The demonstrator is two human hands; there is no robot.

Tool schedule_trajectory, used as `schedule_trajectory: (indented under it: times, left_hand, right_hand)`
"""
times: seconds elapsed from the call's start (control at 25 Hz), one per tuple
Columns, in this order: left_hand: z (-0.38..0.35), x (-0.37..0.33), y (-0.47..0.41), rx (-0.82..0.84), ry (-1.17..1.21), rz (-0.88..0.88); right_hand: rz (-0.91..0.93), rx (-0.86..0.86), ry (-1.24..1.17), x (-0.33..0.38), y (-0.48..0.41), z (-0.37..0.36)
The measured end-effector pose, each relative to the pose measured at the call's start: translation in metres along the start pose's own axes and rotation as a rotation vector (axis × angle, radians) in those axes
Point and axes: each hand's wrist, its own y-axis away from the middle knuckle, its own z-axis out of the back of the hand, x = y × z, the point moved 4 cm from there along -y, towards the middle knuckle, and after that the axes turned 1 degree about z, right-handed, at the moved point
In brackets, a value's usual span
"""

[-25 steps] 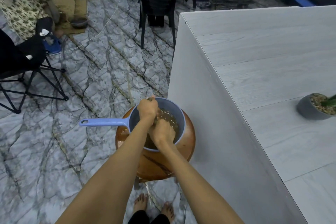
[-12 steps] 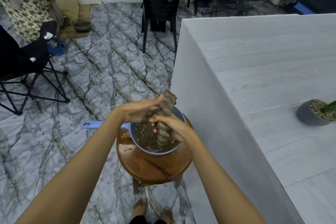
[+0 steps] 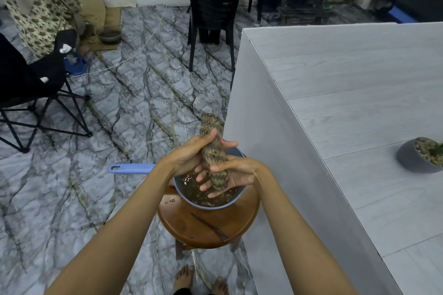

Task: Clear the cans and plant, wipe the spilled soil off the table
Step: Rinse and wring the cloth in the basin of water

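Note:
A wet, twisted brown patterned cloth (image 3: pixel 213 148) stands almost upright over a blue handled bowl (image 3: pixel 134 168) of murky brown water. My left hand (image 3: pixel 189 153) grips the cloth's upper part, and my right hand (image 3: pixel 230 172) holds its lower end with fingers spread around it. The bowl sits on a round wooden stool (image 3: pixel 208 225) beside the grey table (image 3: pixel 335 108). A small plant in a grey pot (image 3: pixel 417 158) stands on the table at the right edge of view. No cans are visible.
The table's white side panel (image 3: pixel 259 127) is right next to the stool. A black folding chair (image 3: pixel 36 84) is at the left, stacked black plastic chairs (image 3: pixel 211 7) at the back. A person in patterned clothing (image 3: pixel 40 12) sits far left. My bare feet (image 3: pixel 199 280) are below the stool.
Both hands were down in the bowl's water a second ago. They have lifted the cloth out and raised it, twisted into a roll, above the bowl.

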Motion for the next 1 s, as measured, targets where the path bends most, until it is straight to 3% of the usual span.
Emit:
schedule_trajectory:
  times: [0.08, 0.24, 0.4, 0.52, 0.68, 1.0]
  left_hand:
    - [0.001, 0.000, -0.007, -0.097, 0.097, -0.031]
    - [0.007, 0.000, -0.018, -0.346, 0.175, -0.082]
    - [0.009, 0.015, -0.020, -0.589, 0.117, -0.062]
    - [0.009, 0.028, -0.020, -0.734, 0.021, -0.025]
    - [0.012, 0.034, -0.019, -0.985, -0.053, -0.016]
    - [0.019, 0.038, -0.010, -1.286, -0.151, 0.063]
  right_hand:
    - [0.010, -0.033, -0.040, -0.003, -0.002, 0.000]
    - [-0.024, -0.261, 0.046, -0.002, -0.014, 0.005]
    - [-0.168, -0.576, 0.486, -0.010, -0.024, 0.010]
    - [-0.130, -0.801, 0.790, -0.017, -0.032, 0.010]
    - [-0.024, -1.103, 0.849, -0.025, -0.033, 0.005]
    - [0.006, -1.175, 1.085, -0.026, -0.035, -0.012]
